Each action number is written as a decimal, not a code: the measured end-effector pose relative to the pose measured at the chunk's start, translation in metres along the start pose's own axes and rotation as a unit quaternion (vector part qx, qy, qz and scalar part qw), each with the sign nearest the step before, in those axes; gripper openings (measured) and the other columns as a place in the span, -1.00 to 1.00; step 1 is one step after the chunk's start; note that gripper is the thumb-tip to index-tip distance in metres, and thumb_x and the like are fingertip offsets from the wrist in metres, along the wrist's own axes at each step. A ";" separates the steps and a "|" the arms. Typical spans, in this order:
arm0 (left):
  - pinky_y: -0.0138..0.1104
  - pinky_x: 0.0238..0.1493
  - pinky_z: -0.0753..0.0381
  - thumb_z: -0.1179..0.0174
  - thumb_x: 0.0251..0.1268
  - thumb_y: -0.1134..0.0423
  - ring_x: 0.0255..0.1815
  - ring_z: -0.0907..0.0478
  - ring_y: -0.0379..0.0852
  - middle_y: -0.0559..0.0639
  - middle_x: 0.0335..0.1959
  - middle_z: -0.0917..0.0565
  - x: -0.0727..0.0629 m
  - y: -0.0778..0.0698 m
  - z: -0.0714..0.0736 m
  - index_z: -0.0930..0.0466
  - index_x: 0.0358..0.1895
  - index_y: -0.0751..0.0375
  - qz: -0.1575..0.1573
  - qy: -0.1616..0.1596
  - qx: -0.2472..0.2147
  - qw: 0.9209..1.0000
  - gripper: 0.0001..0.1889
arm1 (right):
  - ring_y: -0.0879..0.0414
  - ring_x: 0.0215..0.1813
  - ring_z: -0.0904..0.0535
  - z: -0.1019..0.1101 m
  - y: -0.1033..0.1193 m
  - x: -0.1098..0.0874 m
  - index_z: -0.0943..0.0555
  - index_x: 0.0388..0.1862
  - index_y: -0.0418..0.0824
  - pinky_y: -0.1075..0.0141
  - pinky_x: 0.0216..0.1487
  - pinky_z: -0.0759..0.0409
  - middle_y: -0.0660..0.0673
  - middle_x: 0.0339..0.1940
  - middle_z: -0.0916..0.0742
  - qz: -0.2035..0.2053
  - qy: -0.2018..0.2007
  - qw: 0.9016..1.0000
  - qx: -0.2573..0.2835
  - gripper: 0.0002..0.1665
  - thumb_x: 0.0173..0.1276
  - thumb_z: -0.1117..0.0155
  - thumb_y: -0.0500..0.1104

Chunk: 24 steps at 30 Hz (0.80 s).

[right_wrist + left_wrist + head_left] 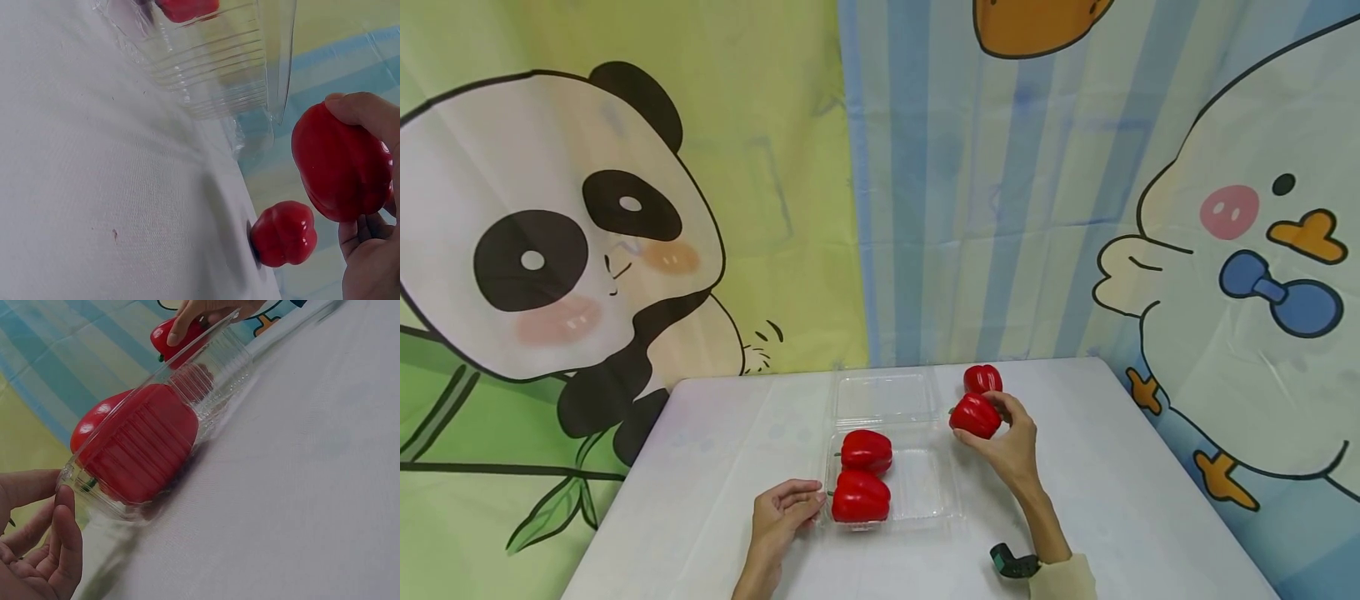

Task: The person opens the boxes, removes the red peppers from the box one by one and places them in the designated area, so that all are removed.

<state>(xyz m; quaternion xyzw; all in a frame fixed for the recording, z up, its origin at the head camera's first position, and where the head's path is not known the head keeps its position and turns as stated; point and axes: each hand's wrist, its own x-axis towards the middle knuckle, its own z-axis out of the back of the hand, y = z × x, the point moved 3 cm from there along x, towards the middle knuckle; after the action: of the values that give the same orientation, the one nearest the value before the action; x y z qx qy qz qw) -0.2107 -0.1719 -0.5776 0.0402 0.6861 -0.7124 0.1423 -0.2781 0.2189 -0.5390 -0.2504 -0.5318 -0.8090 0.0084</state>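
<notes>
A red bell pepper (pixel 974 416) is held between the thumb and fingers of my right hand (pixel 1013 440), raised above the table to the right of a clear plastic container (pixel 925 493). Its lid (pixel 883 398) lies folded open at the back. Inside, on the left, one red bell pepper (pixel 867 451) lies behind another red bell pepper (pixel 861 497). My left hand (pixel 784 517) pinches the container's left rim near the front corner, as the left wrist view shows. Behind the held pepper, a further red bell pepper (pixel 284 234) rests on the table.
The white table (pixel 715 467) ends at the back against a printed cloth (pixel 925 208) with cartoon animals. A black device (pixel 1013 562) sits by the right wrist, next to a pale sleeve (pixel 1063 579).
</notes>
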 end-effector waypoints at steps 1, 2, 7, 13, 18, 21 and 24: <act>-0.38 -0.40 -0.69 -0.56 0.31 0.31 -0.38 -0.71 -0.16 -0.01 -0.30 -0.83 0.000 0.000 0.000 -0.77 0.09 0.41 0.001 0.000 0.000 1.000 -0.64 | 0.05 0.26 -0.63 0.001 0.000 0.000 -0.60 0.39 -0.18 0.29 0.26 -0.69 -0.16 0.36 -0.73 -0.001 -0.002 1.000 -0.001 -0.02 -0.05 -0.87 -0.19; -0.38 -0.40 -0.69 -0.56 0.31 0.30 -0.38 -0.71 -0.16 -0.02 -0.30 -0.84 0.000 0.000 0.000 -0.77 0.10 0.40 0.002 0.000 0.000 1.000 -0.64 | 0.05 0.26 -0.63 0.001 -0.001 0.000 -0.60 0.39 -0.18 0.28 0.26 -0.69 -0.15 0.36 -0.73 -0.002 -0.004 1.000 -0.002 -0.02 -0.05 -0.87 -0.18; -0.39 -0.39 -0.70 -0.55 0.32 0.30 -0.38 -0.71 -0.15 -0.01 -0.29 -0.84 0.000 0.001 0.000 -0.77 0.10 0.40 0.002 0.000 -0.001 1.000 -0.64 | 0.00 0.25 -0.64 0.005 -0.003 0.001 -0.60 0.40 -0.22 0.21 0.23 -0.70 -0.18 0.35 -0.73 -0.006 -0.019 1.000 -0.013 -0.01 -0.05 -0.86 -0.19; -0.39 -0.37 -0.71 -0.54 0.33 0.32 -0.38 -0.71 -0.16 0.00 -0.29 -0.83 0.002 0.000 0.000 -0.76 0.11 0.42 -0.001 0.002 -0.005 1.000 -0.64 | -0.02 0.26 -0.63 0.007 -0.007 0.003 -0.59 0.42 -0.25 0.26 0.20 -0.68 -0.21 0.34 -0.72 -0.017 -0.032 0.999 -0.029 -0.02 -0.02 -0.85 -0.20; -0.38 -0.36 -0.71 -0.54 0.34 0.29 -0.36 -0.71 -0.15 -0.02 -0.29 -0.83 0.002 0.000 0.001 -0.75 0.12 0.40 0.008 0.000 0.003 1.000 -0.63 | -0.03 0.26 -0.62 0.009 -0.012 0.001 -0.58 0.43 -0.26 0.60 0.12 -0.52 -0.21 0.34 -0.72 -0.033 -0.042 0.998 -0.031 -0.01 -0.01 -0.84 -0.19; -0.38 -0.36 -0.71 -0.54 0.35 0.29 -0.36 -0.71 -0.14 -0.02 -0.30 -0.83 0.001 0.000 0.001 -0.76 0.11 0.40 0.009 0.000 0.006 1.000 -0.64 | -0.03 0.25 -0.63 0.010 -0.015 0.000 -0.58 0.42 -0.25 0.71 0.08 -0.46 -0.21 0.34 -0.73 -0.035 -0.052 0.997 -0.035 -0.02 0.00 -0.85 -0.18; -0.39 -0.35 -0.72 -0.55 0.34 0.28 -0.36 -0.71 -0.14 -0.02 -0.30 -0.83 0.000 -0.001 0.001 -0.76 0.11 0.40 0.008 0.000 0.007 1.000 -0.64 | -0.01 0.22 -0.63 0.011 -0.016 0.001 -0.60 0.40 -0.24 0.73 0.07 -0.45 -0.21 0.32 -0.73 -0.032 -0.063 0.997 -0.038 -0.04 0.00 -0.85 -0.17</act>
<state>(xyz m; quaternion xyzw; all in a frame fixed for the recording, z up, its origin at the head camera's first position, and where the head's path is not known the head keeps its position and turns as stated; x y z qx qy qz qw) -0.2108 -0.1729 -0.5765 0.0466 0.6809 -0.7159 0.1473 -0.2794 0.2354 -0.5491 -0.2834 -0.5080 -0.8111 -0.0605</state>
